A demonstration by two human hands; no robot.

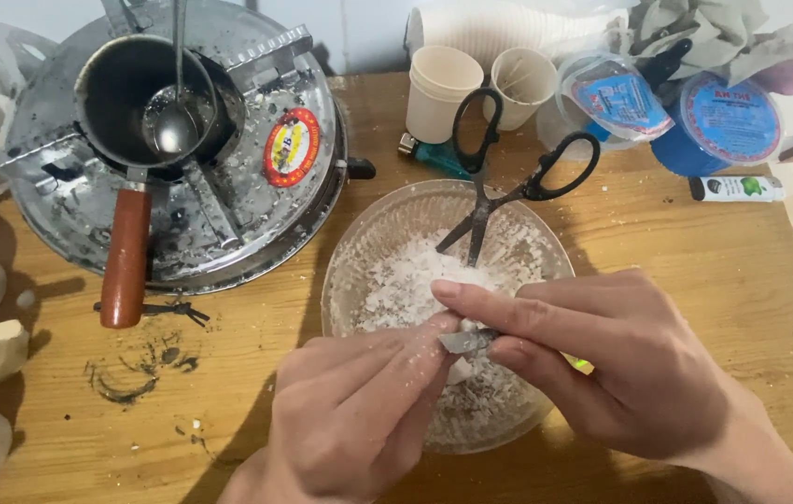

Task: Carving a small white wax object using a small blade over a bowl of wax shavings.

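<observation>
Two hands meeting over clear bowl [350, 271] of white flakes [406, 275]: right hand [602, 359] pinching small blade [464, 342], left hand [359, 411] gripping white lump beneath, mostly hidden. Step judged: shaving flakes into bowl. Next stroke needing steady lump, fingers clear of edge. Scissors [508, 182] resting on rim; pot [140, 103] on burner, tabletop's far left.

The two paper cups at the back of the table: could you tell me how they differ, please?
The left paper cup stands clear of the scissors, while the right paper cup is partly hidden behind a scissor handle. The left cup looks plain cream inside; the right cup's inside wall shows faint vertical streaks. Both stand upright, open and look alike in size and colour.
</observation>
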